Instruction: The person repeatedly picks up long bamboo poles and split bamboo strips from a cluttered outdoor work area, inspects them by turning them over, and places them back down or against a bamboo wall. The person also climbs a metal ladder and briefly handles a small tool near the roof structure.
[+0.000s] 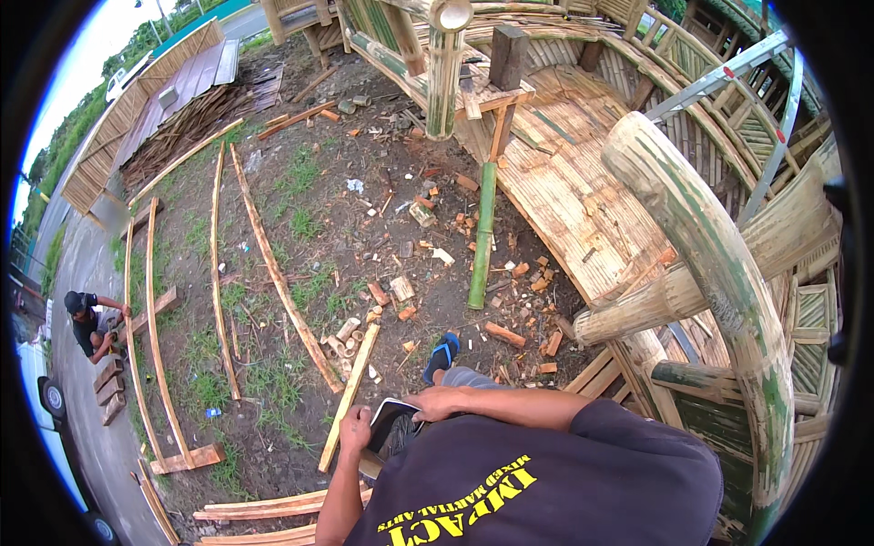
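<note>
A dark-screened phone [390,424] sits low in the middle of the view, in front of my dark T-shirt with yellow print [546,482]. My left hand [354,428] grips its left edge. My right hand [439,401] curls over its upper right corner, with the forearm reaching in from the right. Just beyond the phone, my foot in a blue sandal [443,351] hangs over the dirt ground far below.
A thick curved bamboo beam [710,255] and a woven bamboo floor [574,182] fill the right. A green bamboo pole [481,237], long split slats [278,273] and brick pieces [503,334] lie on the ground. An aluminium ladder [728,73] leans at top right. Another person [91,323] crouches far left.
</note>
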{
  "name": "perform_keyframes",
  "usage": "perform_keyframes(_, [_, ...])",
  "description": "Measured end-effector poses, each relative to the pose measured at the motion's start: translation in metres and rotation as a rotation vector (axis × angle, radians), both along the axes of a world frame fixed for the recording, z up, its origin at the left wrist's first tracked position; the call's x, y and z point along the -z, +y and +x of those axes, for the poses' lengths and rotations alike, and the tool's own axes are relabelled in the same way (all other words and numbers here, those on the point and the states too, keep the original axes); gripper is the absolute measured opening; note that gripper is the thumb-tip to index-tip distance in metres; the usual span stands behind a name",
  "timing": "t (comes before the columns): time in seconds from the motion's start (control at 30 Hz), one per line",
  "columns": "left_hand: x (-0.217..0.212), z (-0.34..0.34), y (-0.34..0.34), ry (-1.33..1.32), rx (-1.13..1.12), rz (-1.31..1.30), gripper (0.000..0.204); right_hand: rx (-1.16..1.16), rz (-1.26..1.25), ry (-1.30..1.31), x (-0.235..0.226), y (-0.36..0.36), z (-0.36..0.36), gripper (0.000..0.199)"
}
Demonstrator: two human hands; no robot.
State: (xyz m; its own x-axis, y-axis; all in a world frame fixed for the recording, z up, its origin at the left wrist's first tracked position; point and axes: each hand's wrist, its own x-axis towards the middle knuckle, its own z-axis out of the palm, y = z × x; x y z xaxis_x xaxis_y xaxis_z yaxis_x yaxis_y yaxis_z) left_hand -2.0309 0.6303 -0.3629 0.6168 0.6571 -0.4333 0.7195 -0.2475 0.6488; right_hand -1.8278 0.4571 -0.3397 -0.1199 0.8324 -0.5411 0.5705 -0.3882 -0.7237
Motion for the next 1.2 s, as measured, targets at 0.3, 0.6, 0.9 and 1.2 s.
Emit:
perform_keyframes(0.3, [-0.067,0.204,0.085,-0.111,0.143,0.172,0.033,0.037,0.061,-0.104,-0.045,0.100,0.198,0.070])
perform_keyframes(0.6, [-0.089,0.402,0.121,-0.216,0.560,0.109,0.032,0.518,0.119,0.149,-0.041,0.057,0.331,0.086])
perform_keyframes(0.9, [-0.047,0.632,0.141,-0.183,0.863,-0.020,0.032,1.016,-0.037,-0.019,-0.020,0.065,0.440,0.068])
perform_keyframes(1.2, [-0.033,0.785,0.164,-0.093,1.130,-0.114,0.035,1.070,-0.051,-0.171,-0.040,0.091,0.552,0.061])
